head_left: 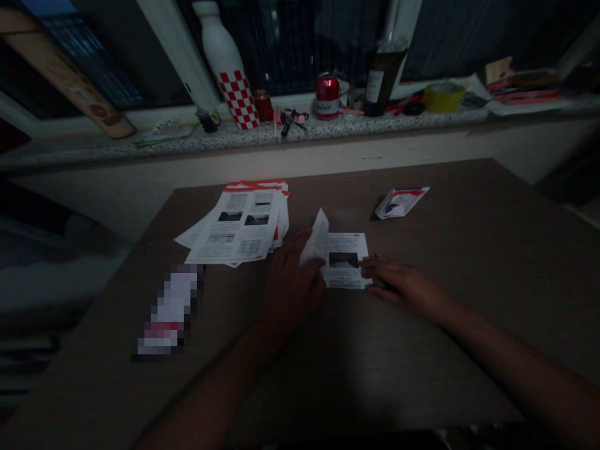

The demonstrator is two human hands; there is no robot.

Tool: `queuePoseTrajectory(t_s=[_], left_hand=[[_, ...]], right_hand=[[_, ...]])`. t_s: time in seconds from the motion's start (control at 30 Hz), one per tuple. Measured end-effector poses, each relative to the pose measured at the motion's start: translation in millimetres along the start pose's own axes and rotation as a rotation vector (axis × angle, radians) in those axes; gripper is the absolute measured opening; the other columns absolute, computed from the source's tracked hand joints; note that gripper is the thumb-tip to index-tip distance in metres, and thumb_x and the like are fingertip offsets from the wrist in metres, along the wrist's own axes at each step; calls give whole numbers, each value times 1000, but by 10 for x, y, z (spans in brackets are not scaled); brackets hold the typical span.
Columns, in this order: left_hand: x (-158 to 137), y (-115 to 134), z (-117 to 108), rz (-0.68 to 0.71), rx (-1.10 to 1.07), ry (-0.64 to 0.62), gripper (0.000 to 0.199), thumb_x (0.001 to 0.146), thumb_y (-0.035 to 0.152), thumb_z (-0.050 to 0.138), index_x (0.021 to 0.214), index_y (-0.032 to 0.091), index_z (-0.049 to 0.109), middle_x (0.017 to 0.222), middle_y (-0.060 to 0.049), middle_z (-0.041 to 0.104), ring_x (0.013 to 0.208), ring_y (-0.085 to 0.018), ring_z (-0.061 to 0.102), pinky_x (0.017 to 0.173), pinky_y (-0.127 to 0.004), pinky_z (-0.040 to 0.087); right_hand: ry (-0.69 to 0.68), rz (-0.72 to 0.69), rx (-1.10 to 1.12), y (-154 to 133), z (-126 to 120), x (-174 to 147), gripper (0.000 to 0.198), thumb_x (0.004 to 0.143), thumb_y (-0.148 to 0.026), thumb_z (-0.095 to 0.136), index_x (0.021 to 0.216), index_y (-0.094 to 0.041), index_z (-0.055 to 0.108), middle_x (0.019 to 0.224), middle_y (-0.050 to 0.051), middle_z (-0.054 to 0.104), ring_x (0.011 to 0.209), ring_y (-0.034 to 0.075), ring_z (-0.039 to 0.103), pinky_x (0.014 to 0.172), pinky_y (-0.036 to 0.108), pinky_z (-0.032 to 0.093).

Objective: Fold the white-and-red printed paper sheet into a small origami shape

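Note:
A printed paper sheet [345,242] lies on the table in front of me, its left part folded up into a raised flap. My left hand [293,281] is closed around the lower part of that flap, thumb in front and fingers on the far side. Over the sheet's right edge, my right hand [403,282] has its fingers stretched out and resting on the paper. To the left is a loose pile of printed sheets [234,234] with red edges. A folded paper piece [403,203] stands tilted at the back right.
A pixelated phone-like object [171,309] lies on the left of the brown table [328,381]. Along the granite sill [187,142] stand a checkered white bottle [229,69], a red can [327,97], a dark bag [379,81] and a yellow tape roll [444,97].

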State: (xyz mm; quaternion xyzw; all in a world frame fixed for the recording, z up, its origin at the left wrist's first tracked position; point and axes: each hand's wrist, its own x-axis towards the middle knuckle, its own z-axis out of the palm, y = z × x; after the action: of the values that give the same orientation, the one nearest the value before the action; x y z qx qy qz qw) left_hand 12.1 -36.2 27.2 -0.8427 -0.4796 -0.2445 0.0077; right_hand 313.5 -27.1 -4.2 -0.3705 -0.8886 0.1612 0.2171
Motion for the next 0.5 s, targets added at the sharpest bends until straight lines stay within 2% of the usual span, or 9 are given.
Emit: queuePoseTrajectory(t_s=[0.13, 0.2, 0.3, 0.37, 0.5], left_hand=[[-14, -54, -36, -42, 138, -22, 14, 97, 23, 67, 111, 22, 71, 167, -12, 41, 157, -40, 35, 128, -72, 26], [-17, -82, -17, -30, 157, -64, 13, 97, 22, 67, 110, 22, 71, 164, -13, 46, 155, -41, 39, 128, -73, 25], [-17, -109, 37, 52, 83, -161, 22, 100, 13, 60, 118, 20, 70, 159, -12, 53, 150, -35, 47, 125, -63, 40], [-25, -108, 84, 107, -11, -225, 29, 103, 11, 54, 127, 20, 67, 154, -10, 60, 143, -29, 55, 117, -53, 52], [-56, -84, 169, 101, -143, -262, 34, 106, 29, 64, 138, 20, 63, 145, -9, 67, 133, -26, 63, 111, -45, 57]], right_hand=[[-7, 11, -12, -6, -26, -1, 28, 103, -33, 65, 130, -27, 72, 145, 8, 70, 135, 29, 66, 113, 52, 56], [-9, 10, -7, 2, -29, -2, 30, 103, -33, 65, 131, -28, 72, 145, 7, 71, 135, 29, 66, 113, 52, 57], [6, -10, -4, 25, -19, -5, 30, 103, -33, 66, 131, -28, 72, 145, 7, 70, 134, 28, 66, 113, 52, 57], [14, -22, -3, 36, -13, -5, 28, 103, -30, 66, 130, -28, 72, 145, 8, 70, 134, 28, 67, 113, 52, 56], [15, -35, 0, 40, -12, -3, 25, 103, -28, 66, 127, -26, 72, 143, 9, 71, 133, 28, 67, 112, 51, 57]])
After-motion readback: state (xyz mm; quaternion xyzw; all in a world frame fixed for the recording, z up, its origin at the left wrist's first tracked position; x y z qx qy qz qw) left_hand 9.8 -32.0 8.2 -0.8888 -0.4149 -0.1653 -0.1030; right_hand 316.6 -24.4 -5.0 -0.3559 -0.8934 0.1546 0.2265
